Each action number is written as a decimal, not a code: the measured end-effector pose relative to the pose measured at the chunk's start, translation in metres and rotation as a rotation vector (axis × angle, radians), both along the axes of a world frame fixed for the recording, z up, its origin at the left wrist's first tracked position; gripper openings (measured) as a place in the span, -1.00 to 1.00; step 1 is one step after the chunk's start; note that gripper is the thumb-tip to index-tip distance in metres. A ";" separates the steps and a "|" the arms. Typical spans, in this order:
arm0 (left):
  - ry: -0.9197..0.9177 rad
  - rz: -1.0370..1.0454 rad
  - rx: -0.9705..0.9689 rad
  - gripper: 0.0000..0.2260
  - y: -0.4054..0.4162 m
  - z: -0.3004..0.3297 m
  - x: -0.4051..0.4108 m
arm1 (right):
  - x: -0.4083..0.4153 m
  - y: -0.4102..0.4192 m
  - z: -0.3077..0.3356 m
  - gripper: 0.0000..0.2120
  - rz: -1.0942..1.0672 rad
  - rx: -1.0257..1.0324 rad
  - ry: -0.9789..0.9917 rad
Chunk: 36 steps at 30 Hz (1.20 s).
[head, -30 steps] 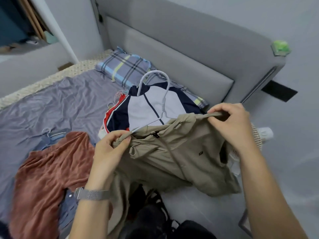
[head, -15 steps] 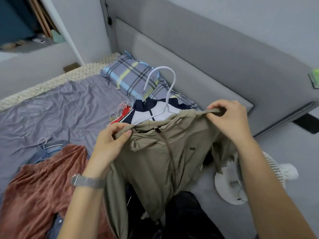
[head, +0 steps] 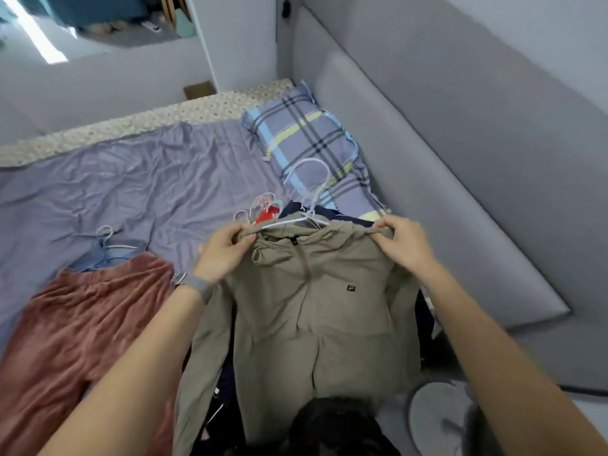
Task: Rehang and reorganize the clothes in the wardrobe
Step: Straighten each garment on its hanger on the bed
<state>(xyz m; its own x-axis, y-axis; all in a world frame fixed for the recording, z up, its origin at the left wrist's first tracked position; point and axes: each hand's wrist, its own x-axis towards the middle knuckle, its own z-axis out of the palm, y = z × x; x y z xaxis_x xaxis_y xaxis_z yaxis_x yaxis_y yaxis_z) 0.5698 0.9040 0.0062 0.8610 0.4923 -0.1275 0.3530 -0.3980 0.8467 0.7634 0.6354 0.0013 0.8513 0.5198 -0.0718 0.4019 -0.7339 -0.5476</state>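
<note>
Khaki jacket [head: 316, 311] hangs over the bed; left hand [head: 223, 251] and right hand [head: 403, 246] pinch its shoulders.

Small "F" logo on khaki jacket [head: 306, 311]

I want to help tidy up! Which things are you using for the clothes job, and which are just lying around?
For the job:
khaki jacket, gripped at the shoulders by the left hand and right hand
white hanger
pink garment

Just lying about:
checked pillow
purple sheet
fan
</note>
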 end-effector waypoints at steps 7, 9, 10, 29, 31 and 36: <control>0.216 0.258 -0.017 -0.77 0.015 -0.066 0.042 | 0.065 0.044 -0.096 -0.93 0.186 -0.236 0.198; 0.252 0.324 -0.087 -0.72 0.021 -0.075 0.051 | 0.079 0.061 -0.116 -0.93 0.219 -0.320 0.207; 0.261 0.338 -0.106 -0.71 0.024 -0.081 0.050 | 0.085 0.070 -0.122 -0.90 0.226 -0.363 0.209; 0.396 0.795 -0.196 -0.80 0.051 -0.124 -0.180 | 0.011 0.226 -0.134 -0.34 0.373 -0.395 0.025; 0.359 0.806 -0.225 -0.82 0.065 -0.126 -0.202 | -0.032 0.256 -0.120 -0.48 0.540 -0.310 0.163; 0.299 0.768 -0.291 -0.86 0.118 -0.143 -0.249 | -0.153 0.316 -0.101 -0.75 0.708 -0.287 0.528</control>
<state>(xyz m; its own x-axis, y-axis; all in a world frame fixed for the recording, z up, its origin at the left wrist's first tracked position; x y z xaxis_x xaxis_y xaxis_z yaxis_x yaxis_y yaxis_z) 0.3206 1.0216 -0.1370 0.2144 0.8354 -0.5061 0.6586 0.2590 0.7065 0.6107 0.9518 -0.0995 0.1625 0.8080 -0.5664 0.5582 -0.5486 -0.6224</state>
